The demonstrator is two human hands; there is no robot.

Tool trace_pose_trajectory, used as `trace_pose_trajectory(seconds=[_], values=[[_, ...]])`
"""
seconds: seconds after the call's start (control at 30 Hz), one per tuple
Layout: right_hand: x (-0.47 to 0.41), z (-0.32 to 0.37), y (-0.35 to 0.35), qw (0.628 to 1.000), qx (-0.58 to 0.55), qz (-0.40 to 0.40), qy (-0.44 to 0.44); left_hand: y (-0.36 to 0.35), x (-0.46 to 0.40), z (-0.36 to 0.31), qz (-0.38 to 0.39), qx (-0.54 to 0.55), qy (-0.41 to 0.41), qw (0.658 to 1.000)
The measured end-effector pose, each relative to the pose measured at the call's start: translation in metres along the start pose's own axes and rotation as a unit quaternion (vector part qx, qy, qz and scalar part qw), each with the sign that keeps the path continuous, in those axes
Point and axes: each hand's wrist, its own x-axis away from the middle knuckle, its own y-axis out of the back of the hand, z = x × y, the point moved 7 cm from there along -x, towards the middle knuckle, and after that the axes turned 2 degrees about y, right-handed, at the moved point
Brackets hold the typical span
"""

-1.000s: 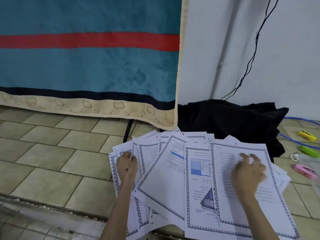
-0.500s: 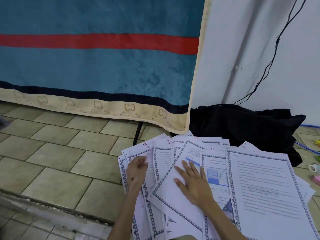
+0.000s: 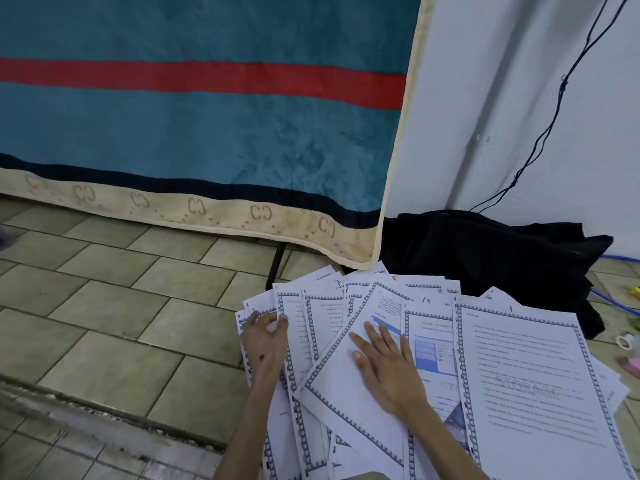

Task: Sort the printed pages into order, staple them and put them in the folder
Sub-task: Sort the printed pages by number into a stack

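Several printed pages (image 3: 526, 368) with blue patterned borders lie fanned out on the tiled floor, some with red handwritten numbers at the top. My left hand (image 3: 265, 344) is at the fan's left edge, its fingers curled onto the outermost sheets (image 3: 294, 306). My right hand (image 3: 384, 365) lies flat with straight fingers on a tilted page (image 3: 339, 375) in the middle. The page numbered 1, with a "STORAGE" watermark, lies at the right. No stapler or folder can be made out.
A teal blanket (image 3: 207, 133) with a red stripe and beige hem hangs behind the pages. Black cloth (image 3: 491, 251) is heaped against the white wall, with a black cable (image 3: 550, 109) above. Small coloured items (image 3: 628, 341) and a blue cord (image 3: 620, 303) lie at the right edge.
My right hand left the page numbered 1 at the right and came to rest flat on the tilted middle page. The view shifted left. My left hand stayed at the left sheets.
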Motion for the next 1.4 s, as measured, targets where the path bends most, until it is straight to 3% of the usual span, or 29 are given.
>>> trace_pose_trajectory(seconds=[0.33,0.4,0.47,0.53,0.63,0.77,0.83,0.9,1.0,1.07,1.1,1.17,1.3,1.37,1.4], values=[[0.000,0.002,0.004,1.000,-0.012,0.001,0.007,0.005,0.000,-0.002,-0.019,-0.039,0.020,0.999],[-0.002,-0.002,0.005,0.998,-0.068,0.004,0.008,0.003,0.007,-0.004,-0.054,-0.103,0.000,0.993],[-0.004,-0.008,0.018,0.975,-0.218,-0.043,-0.008,-0.007,0.017,-0.017,-0.075,-0.151,-0.076,0.983],[0.000,-0.021,0.038,0.922,-0.360,-0.133,-0.056,-0.034,0.025,-0.034,0.002,-0.127,-0.140,0.982],[0.011,-0.053,0.049,0.812,-0.510,-0.232,-0.166,-0.077,0.037,-0.045,0.167,-0.077,-0.086,0.979],[0.014,-0.074,0.040,0.583,-0.743,-0.244,-0.220,-0.104,0.040,-0.053,0.215,-0.103,-0.050,0.970],[0.015,-0.079,0.041,0.546,-0.773,-0.238,-0.219,-0.110,0.037,-0.053,0.229,-0.114,-0.036,0.966],[0.020,-0.080,0.046,0.595,-0.733,-0.249,-0.217,-0.113,0.035,-0.052,0.233,-0.101,-0.027,0.967],[0.034,-0.081,0.070,0.838,-0.433,-0.307,-0.130,-0.108,0.032,-0.050,0.204,-0.074,-0.033,0.976],[0.030,-0.075,0.065,0.950,-0.205,-0.228,-0.069,-0.100,0.030,-0.054,0.184,-0.092,-0.059,0.977],[0.029,-0.082,0.055,0.977,-0.106,-0.163,-0.085,-0.094,0.028,-0.053,0.170,-0.090,-0.055,0.980],[0.033,-0.106,0.045,0.984,-0.009,-0.085,-0.156,-0.079,0.021,-0.051,0.138,-0.076,-0.037,0.987],[0.043,-0.131,0.046,0.977,-0.026,-0.049,-0.205,-0.063,0.012,-0.040,0.135,-0.064,-0.018,0.989],[0.044,-0.129,0.053,0.977,-0.004,-0.054,-0.205,-0.067,0.020,-0.041,0.191,-0.025,0.002,0.981],[0.045,-0.122,0.060,0.974,-0.006,-0.097,-0.202,-0.073,0.031,-0.045,0.247,0.021,0.013,0.969]])
